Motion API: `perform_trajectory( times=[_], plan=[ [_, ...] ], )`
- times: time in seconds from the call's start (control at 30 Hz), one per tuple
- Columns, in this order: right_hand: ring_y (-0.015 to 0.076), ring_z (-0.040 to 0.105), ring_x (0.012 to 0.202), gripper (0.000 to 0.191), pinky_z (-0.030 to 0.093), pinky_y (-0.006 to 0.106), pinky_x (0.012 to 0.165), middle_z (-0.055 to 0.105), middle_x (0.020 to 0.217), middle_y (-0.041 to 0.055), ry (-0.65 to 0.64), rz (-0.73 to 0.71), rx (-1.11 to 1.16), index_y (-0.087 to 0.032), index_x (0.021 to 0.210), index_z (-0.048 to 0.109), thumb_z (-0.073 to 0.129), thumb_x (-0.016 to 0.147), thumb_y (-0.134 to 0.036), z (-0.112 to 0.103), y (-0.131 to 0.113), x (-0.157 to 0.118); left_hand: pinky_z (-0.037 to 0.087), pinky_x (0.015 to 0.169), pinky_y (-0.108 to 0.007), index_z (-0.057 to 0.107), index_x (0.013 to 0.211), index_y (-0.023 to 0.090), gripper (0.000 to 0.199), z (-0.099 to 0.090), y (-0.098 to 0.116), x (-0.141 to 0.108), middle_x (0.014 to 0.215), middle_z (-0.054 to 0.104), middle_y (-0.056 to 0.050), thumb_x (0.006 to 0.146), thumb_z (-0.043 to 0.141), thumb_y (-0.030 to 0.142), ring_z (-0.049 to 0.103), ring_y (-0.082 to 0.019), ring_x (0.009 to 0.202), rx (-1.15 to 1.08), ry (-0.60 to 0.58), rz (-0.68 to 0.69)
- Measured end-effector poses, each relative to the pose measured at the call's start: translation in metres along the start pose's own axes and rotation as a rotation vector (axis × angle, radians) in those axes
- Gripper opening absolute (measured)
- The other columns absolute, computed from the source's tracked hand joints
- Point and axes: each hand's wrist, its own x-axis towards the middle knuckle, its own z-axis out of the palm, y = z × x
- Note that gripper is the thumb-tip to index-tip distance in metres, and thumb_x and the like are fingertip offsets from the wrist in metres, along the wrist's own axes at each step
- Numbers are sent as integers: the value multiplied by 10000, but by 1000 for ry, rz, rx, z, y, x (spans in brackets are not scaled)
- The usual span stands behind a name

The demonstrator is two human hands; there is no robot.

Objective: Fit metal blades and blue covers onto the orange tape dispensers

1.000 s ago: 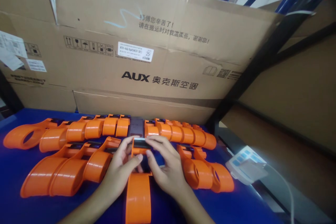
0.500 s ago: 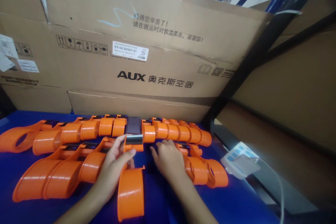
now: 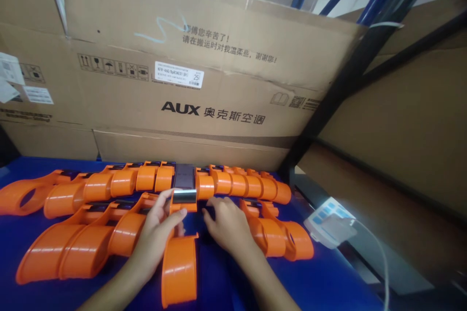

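Note:
My left hand is closed around an orange tape dispenser. Its black head plate with a toothed metal edge faces up, between my thumb and fingers. The round orange drum hangs toward me, with no tape seen on it. Just to the right, my right hand is curled low over the blue surface, apart from the dispenser. Its fingertips point down and are partly hidden, so I cannot make out what they hold. Behind the held dispenser lies a dark flat box.
Several more orange tape dispensers lie in two rows on both sides of my hands. A white and blue device with a cable sits at the right edge. A large cardboard sheet stands behind, beside a dark rack post.
The view has shifted slightly. My left hand keeps the same grip on the dispenser, and my right hand stays low beside it with little visible movement.

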Motion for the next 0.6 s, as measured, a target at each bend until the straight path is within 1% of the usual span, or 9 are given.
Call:
perform_trajectory(
  times=[0.03, 0.1, 0.17, 0.2, 0.27, 0.3, 0.4, 0.43, 0.6],
  plan=[
    [244, 731, 931, 136, 529, 314, 784, 783, 956, 67, 26, -20, 102, -223, 1020, 691, 579, 1024, -299, -2, -2, 0, 489, 593, -248, 585, 1278, 253, 447, 0, 0, 0, 751, 650, 58, 882, 773, 336, 557, -111, 547, -4, 0, 3],
    [196, 725, 760, 205, 528, 280, 711, 756, 831, 30, 100, -53, 414, -226, 980, 638, 514, 1070, -362, -5, -6, -2, 481, 578, -244, 590, 1265, 257, 448, 1, 0, 0, 802, 666, 48, 875, 787, 355, 555, -103, 542, -6, -4, 5],
    [174, 682, 639, 243, 514, 267, 642, 700, 734, -3, 186, -63, 706, -231, 949, 591, 510, 1077, -420, -7, -10, -4, 484, 581, -250, 589, 1268, 260, 457, 1, -1, 0, 784, 662, 50, 877, 789, 386, 560, -111, 543, 4, -13, 1],
    [169, 658, 615, 237, 504, 265, 621, 673, 720, -16, 226, -64, 777, -234, 960, 580, 524, 1071, -436, -8, -12, -5, 487, 584, -254, 586, 1275, 260, 463, 1, -1, 0, 751, 650, 55, 882, 784, 402, 560, -118, 543, 10, -15, -3],
    [167, 613, 615, 203, 486, 271, 617, 629, 741, -26, 285, -66, 805, -235, 1030, 575, 530, 1068, -430, -9, -14, -8, 490, 585, -260, 580, 1289, 259, 475, 0, -3, 0, 690, 620, 66, 890, 773, 430, 559, -131, 544, 18, -16, -6],
    [169, 606, 642, 191, 487, 278, 642, 625, 777, -23, 299, -70, 794, -236, 1081, 571, 509, 1077, -417, -9, -15, -9, 493, 587, -263, 578, 1293, 259, 480, 0, -4, 0, 681, 612, 67, 891, 771, 437, 563, -136, 549, 25, -13, -6],
    [183, 634, 792, 201, 500, 306, 768, 657, 942, 8, 265, -104, 784, -248, 1213, 539, 417, 1107, -367, -10, -16, -12, 501, 596, -266, 586, 1273, 265, 471, -1, -4, 0, 742, 635, 55, 878, 779, 434, 578, -133, 559, 55, 1, 4],
    [186, 635, 823, 207, 497, 309, 782, 658, 973, 13, 252, -115, 791, -251, 1232, 528, 396, 1110, -354, -9, -16, -13, 502, 598, -265, 590, 1264, 267, 460, -1, -4, 0, 765, 643, 51, 878, 777, 432, 581, -130, 559, 62, 2, 8],
    [171, 566, 720, 164, 465, 292, 700, 603, 867, -19, 251, -118, 814, -246, 1198, 507, 419, 1098, -342, -7, -16, -14, 502, 605, -259, 591, 1260, 271, 420, 0, -2, -1, 742, 625, 61, 903, 751, 423, 572, -122, 553, 80, -9, 22]
  ],
)
